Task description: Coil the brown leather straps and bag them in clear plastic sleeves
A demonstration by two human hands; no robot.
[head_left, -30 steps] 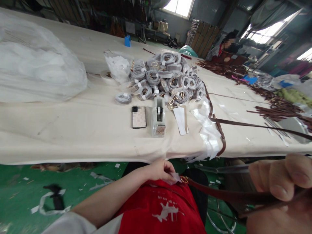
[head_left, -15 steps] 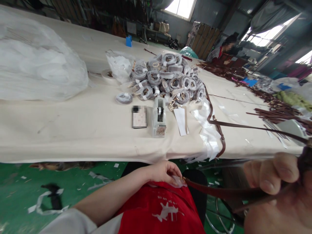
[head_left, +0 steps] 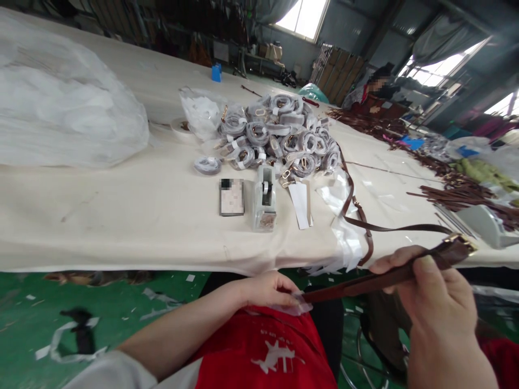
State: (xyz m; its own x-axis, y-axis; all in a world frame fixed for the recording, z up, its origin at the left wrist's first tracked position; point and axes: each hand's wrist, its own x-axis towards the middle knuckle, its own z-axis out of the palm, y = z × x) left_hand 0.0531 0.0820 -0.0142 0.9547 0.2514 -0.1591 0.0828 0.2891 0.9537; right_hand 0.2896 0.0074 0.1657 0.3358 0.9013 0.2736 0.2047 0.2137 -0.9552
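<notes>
A brown leather strap (head_left: 352, 286) stretches between my two hands over my lap. My left hand (head_left: 270, 290) is closed around one end, where a piece of clear plastic (head_left: 302, 306) lies over the strap. Fingers and thumb of my right hand (head_left: 440, 294) grip the strap's doubled part, near its gold buckle (head_left: 466, 244). From there a long loose length (head_left: 389, 227) runs back onto the table, bending beside white strips of film (head_left: 346, 237). What lies inside my left fist is partly hidden.
The cream-covered table (head_left: 133, 216) bears a tape dispenser (head_left: 265, 202), white paper strips (head_left: 299, 204), a pile of plastic-wrapped coiled straps (head_left: 279, 127) and a big plastic bag (head_left: 68, 102). More brown straps (head_left: 458, 200) lie at right. Another person (head_left: 371, 94) sits at the far right.
My right hand has moved left and away from the camera, bringing the buckle end into view. The loose length on the table has slackened. My left hand has hardly moved.
</notes>
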